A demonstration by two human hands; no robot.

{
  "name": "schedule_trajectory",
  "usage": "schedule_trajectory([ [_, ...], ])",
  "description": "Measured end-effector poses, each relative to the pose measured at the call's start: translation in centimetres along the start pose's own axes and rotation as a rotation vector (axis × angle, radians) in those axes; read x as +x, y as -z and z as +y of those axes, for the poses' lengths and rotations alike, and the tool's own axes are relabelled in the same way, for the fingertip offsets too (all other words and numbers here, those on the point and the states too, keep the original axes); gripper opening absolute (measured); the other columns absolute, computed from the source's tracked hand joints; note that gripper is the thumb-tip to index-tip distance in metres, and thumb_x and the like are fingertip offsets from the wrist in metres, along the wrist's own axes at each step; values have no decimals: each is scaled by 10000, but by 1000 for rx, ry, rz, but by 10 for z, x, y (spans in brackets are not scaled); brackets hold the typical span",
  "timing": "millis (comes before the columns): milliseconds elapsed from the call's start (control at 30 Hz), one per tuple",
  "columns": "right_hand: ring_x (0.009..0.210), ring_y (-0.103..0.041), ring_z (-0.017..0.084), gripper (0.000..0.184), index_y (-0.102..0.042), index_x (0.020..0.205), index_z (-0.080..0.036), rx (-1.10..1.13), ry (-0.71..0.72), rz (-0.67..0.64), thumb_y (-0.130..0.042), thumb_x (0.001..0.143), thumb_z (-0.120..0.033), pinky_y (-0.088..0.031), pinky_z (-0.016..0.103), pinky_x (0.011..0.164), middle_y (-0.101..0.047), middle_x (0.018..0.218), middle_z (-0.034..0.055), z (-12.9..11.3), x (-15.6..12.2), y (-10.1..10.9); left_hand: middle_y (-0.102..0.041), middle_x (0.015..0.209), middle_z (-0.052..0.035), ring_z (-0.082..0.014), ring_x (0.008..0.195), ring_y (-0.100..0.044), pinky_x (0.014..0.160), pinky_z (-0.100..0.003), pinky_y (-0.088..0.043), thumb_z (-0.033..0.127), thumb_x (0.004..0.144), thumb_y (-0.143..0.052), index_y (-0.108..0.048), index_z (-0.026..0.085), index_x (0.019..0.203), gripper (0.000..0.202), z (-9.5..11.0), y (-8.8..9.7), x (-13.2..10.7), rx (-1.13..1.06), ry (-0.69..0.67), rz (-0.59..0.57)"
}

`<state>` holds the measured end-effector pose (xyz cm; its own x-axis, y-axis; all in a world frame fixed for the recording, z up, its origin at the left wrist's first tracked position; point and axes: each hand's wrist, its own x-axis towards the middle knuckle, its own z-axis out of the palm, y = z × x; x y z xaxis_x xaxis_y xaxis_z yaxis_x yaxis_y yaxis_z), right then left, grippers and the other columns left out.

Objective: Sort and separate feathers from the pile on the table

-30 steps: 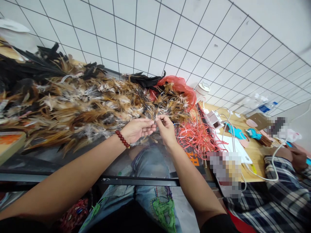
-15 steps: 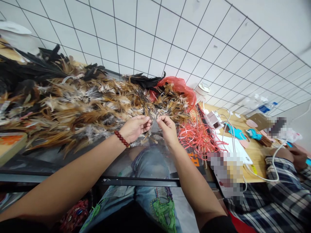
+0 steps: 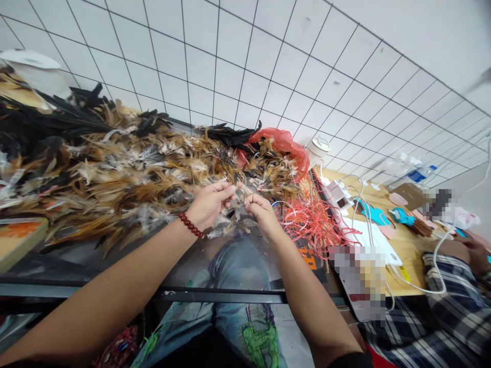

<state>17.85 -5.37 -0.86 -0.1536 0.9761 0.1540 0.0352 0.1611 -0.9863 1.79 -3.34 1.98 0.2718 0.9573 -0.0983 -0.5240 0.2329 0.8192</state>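
My left hand [image 3: 209, 205], with a dark red bead bracelet [image 3: 191, 225] at the wrist, pinches thumb against fingers. My right hand [image 3: 261, 212] is closed a short way to its right, fingertips pressed together. Both seem to grip a small brownish feather [image 3: 244, 192] in the gap between them; its exact ends are hard to make out. A wide heap of brown and white feathers [image 3: 146, 179] spreads behind and left of my hands. Loose pale feather bits [image 3: 236, 225] lie on the clear tabletop below my fingers.
Black feathers [image 3: 76, 115] lie far left. A red plastic bag [image 3: 282, 138] and tangled red strips [image 3: 310, 220] sit to the right. Beyond are a white lidded cup [image 3: 319, 149], a charger with cables [image 3: 340, 197] and turquoise pieces [image 3: 374, 212]. A co-worker's plaid sleeve [image 3: 448, 273] shows far right.
My right hand has dropped slightly and turned, its fingers curling in more. My left hand stays nearly in place. The whole view has shifted a little downward.
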Motion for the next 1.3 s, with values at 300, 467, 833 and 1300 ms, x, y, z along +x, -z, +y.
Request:
schedule_trajectory([
  [300, 541, -354, 94, 183, -591, 781, -184, -248, -145, 102, -574, 668, -326, -283, 237, 543, -485, 644, -42, 5, 3, 6, -646, 674, -63, -59, 549, -554, 482, -138, -428, 68, 709, -746, -677, 64, 649, 92, 1, -1, 1, -31, 73, -11],
  [467, 574, -401, 102, 289, -663, 964, -173, -405, 59, 294, -558, 752, -340, -353, 245, 575, -534, 735, -14, 0, 0, 3, -655, 659, -59, -67, 559, -565, 513, -153, -452, 58, 703, -745, -673, 70, 641, 95, 1, -2, 1, -12, 64, 29],
  [833, 624, -448, 123, 49, -671, 682, -209, -468, 159, 228, -638, 702, -240, -365, 264, 629, -542, 661, -10, -8, -3, -3, -634, 606, -58, -75, 532, -549, 505, -166, -436, 98, 691, -768, -683, 75, 632, 106, -6, -4, -2, 91, 68, -51],
  [1300, 528, -406, 72, 254, -705, 755, -183, 284, -198, 228, -799, 595, -358, -275, 226, 508, -601, 610, -37, -6, 0, -9, -707, 745, -74, -120, 684, -685, 710, -222, -573, 28, 807, -634, -689, 87, 795, 82, -12, 5, 5, -122, 363, 4],
])
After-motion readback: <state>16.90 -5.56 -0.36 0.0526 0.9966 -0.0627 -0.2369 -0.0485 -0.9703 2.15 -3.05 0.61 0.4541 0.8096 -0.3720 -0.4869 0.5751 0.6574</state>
